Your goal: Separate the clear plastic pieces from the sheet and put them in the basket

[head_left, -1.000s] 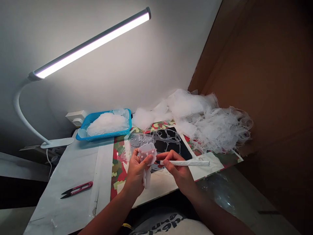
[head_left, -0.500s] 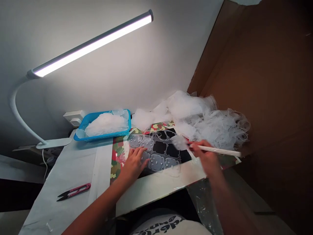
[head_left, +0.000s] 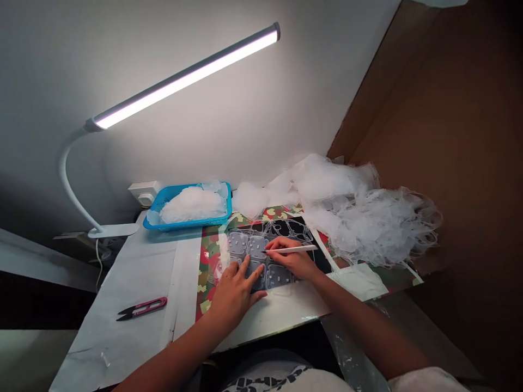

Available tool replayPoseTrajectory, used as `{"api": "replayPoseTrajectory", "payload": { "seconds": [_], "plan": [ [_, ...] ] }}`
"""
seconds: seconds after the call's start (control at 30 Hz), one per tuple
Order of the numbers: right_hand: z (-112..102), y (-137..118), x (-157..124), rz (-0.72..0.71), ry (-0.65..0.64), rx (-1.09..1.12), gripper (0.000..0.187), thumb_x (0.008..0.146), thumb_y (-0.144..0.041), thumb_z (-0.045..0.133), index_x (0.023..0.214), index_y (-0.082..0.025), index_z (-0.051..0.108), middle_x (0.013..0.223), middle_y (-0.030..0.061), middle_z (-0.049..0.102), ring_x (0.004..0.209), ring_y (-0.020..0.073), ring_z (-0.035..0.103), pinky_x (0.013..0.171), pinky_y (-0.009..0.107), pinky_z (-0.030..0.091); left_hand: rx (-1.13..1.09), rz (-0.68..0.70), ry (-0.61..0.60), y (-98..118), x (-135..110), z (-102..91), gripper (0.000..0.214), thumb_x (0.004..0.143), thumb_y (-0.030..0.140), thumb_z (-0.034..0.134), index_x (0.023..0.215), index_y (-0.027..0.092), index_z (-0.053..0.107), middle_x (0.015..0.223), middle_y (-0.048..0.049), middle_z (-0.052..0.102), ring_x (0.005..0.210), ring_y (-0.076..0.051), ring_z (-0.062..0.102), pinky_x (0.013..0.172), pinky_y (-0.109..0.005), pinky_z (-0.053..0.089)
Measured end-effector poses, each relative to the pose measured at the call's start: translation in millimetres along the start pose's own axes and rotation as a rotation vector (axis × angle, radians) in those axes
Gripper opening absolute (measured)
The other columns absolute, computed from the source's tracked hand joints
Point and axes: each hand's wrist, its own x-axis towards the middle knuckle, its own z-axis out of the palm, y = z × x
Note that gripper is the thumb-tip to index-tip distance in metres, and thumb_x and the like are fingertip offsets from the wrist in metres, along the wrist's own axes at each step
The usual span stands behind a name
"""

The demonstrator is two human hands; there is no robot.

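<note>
My left hand point(head_left: 239, 286) lies with fingers spread on a clear plastic sheet point(head_left: 237, 244) of rounded square pieces, over a black surface. In my right hand point(head_left: 295, 260) is a slim white pen-like tool point(head_left: 296, 249) with a dark tip, held like a pen. Its tip points left, at or just above one of the upper square pieces; whether it touches I cannot tell. Toward the back of the sheet, cut-out outlines point(head_left: 286, 230) show black through them. The whole sheet rests on a camouflage-patterned board point(head_left: 205, 272) with white strips along its edges.
A blue basket point(head_left: 188, 223) of translucent pieces stands at the back. To the right lie heaped clear plastic scraps point(head_left: 384, 226). Pink-handled thread snips point(head_left: 143, 308) lie on the left. Above hangs a lit lamp point(head_left: 188, 79); a cardboard wall point(head_left: 441, 136) bounds the right side.
My right hand has moved left from the scrap heap to the sheet. The clear piece that was at the tool's tip is no longer there. My left hand still lies on the sheet.
</note>
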Motion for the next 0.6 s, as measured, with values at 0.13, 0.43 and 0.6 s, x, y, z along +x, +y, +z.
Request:
{"api": "replayPoseTrajectory", "payload": {
  "seconds": [0.13, 0.43, 0.6],
  "plan": [
    [15, 9, 10, -0.081, -0.123, -0.095, 0.014, 0.082, -0.026, 0.063, 0.070, -0.018, 0.062, 0.091, 0.0048, 0.069, 0.084, 0.0180, 0.063, 0.078, 0.031, 0.047, -0.019, -0.034, 0.040, -11, 1, 6.1, 0.058, 0.085, 0.050, 0.061, 0.136, 0.025, 0.055, 0.145, -0.0145, 0.048, 0.112, -0.031, 0.052, 0.095, -0.047, 0.045],
    [20, 15, 11, -0.096, -0.153, -0.165, 0.009, 0.084, -0.023, 0.060, 0.076, -0.018, 0.061, 0.094, 0.0044, 0.067, 0.080, 0.0163, 0.061, 0.072, 0.029, 0.045, -0.009, 0.019, -0.017, -24, -4, 11.0, 0.059, 0.087, 0.052, 0.056, 0.141, 0.029, 0.049, 0.152, -0.0136, 0.040, 0.116, -0.033, 0.051, 0.097, -0.048, 0.043],
    [23, 17, 12, -0.097, -0.175, -0.213, 0.005, 0.084, -0.021, 0.059, 0.081, -0.018, 0.062, 0.090, 0.0034, 0.067, 0.076, 0.0152, 0.059, 0.069, 0.027, 0.044, 0.009, -0.016, 0.004, -23, -8, 19.1, 0.062, 0.089, 0.053, 0.053, 0.145, 0.027, 0.044, 0.157, -0.0114, 0.031, 0.124, -0.033, 0.047, 0.101, -0.050, 0.040]
  ]
}}
